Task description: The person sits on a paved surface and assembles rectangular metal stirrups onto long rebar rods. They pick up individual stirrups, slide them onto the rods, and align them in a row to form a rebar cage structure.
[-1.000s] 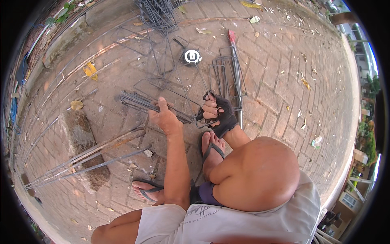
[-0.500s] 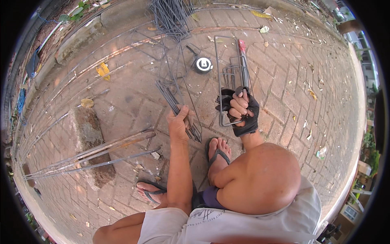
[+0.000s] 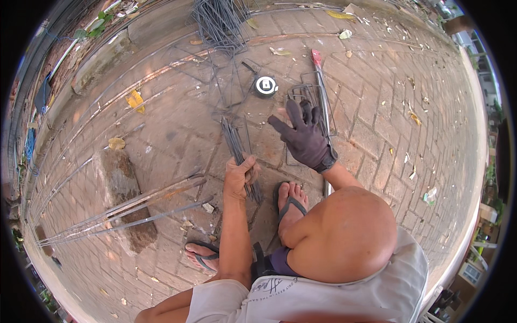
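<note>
My bare left hand (image 3: 240, 175) is closed around a bundle of bent steel rod frames (image 3: 232, 141), their long sides pressed together and pointing away from me. To its right, my right hand (image 3: 307, 141) wears a dark glove and has its fingers spread, with nothing held in them. A long metal bar with a red end (image 3: 321, 83) lies just beyond and partly under that hand. Beside the bar, bent rod frames (image 3: 301, 91) rest on the pavers, partly hidden by the glove. A round black and white tape measure (image 3: 265, 86) sits between the hands, farther off.
A tangled pile of bent rod frames (image 3: 219, 24) lies at the far side, with loose frames trailing toward me. On the left, long steel rods (image 3: 156, 199) cross a rough concrete block (image 3: 119, 175). A kerb (image 3: 102, 62) borders the brick paving. My sandalled feet are close by.
The rectangular rod frame that my right hand gripped is out of it, and its fingers have opened. My left hand has shifted slightly nearer, and its bundle points more straight away.
</note>
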`<state>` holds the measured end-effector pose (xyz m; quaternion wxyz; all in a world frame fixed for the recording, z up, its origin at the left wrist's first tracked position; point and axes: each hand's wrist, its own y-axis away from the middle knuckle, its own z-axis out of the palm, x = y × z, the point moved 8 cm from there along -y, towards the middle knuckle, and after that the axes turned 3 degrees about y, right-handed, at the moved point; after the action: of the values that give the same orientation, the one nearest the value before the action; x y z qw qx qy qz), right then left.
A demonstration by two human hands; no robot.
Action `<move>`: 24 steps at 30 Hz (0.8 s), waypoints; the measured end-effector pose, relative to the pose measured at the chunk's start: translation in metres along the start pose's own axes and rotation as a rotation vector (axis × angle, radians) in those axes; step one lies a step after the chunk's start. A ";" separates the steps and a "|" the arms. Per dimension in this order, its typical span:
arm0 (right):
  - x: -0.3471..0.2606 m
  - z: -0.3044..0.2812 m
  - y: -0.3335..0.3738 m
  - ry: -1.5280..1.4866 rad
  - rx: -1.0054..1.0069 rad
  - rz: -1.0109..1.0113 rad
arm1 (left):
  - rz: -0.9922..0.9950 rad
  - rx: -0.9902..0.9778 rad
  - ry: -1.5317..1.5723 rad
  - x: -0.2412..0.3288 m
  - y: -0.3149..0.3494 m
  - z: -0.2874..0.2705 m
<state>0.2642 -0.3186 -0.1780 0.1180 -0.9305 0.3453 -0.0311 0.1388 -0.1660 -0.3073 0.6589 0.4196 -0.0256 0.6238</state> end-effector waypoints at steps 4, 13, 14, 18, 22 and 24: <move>-0.067 0.011 -0.040 -0.061 -0.114 -0.588 | -0.022 -0.039 -0.059 0.003 0.005 0.010; 0.033 -0.005 -0.017 -0.375 -0.646 -0.258 | 0.065 0.155 0.110 0.033 0.001 -0.016; 0.045 -0.012 -0.009 -0.443 -0.625 -0.184 | 0.084 0.185 0.153 0.034 0.000 -0.023; 0.059 -0.009 0.027 -0.799 -0.503 0.190 | 0.082 0.149 0.047 0.026 -0.006 -0.030; 0.014 0.028 0.053 -1.038 -0.459 0.558 | 0.048 0.136 0.102 0.015 -0.011 -0.022; -0.026 0.041 0.048 -1.097 -0.350 0.593 | 0.048 0.123 0.180 0.013 -0.013 -0.015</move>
<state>0.2199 -0.3287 -0.2288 0.1274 -0.6820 0.4773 0.5394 0.1456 -0.1450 -0.3166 0.6164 0.4008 0.0618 0.6750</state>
